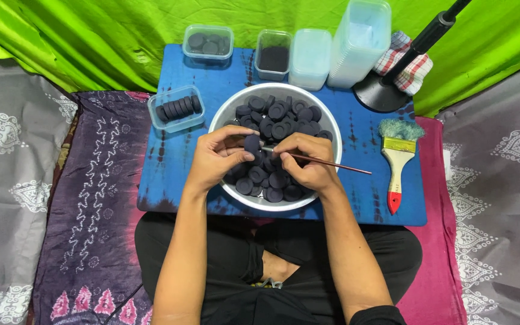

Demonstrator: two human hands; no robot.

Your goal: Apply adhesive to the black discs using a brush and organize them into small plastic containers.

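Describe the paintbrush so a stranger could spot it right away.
Start at the blue board in front of the seated person, with the metal bowl of dark discs at its middle. Look right of the bowl, near the board's right edge, below the black stand base. The paintbrush lies there flat: wide teal bristles, a pale handle with a red tip, unlike the thin stick in the right hand.
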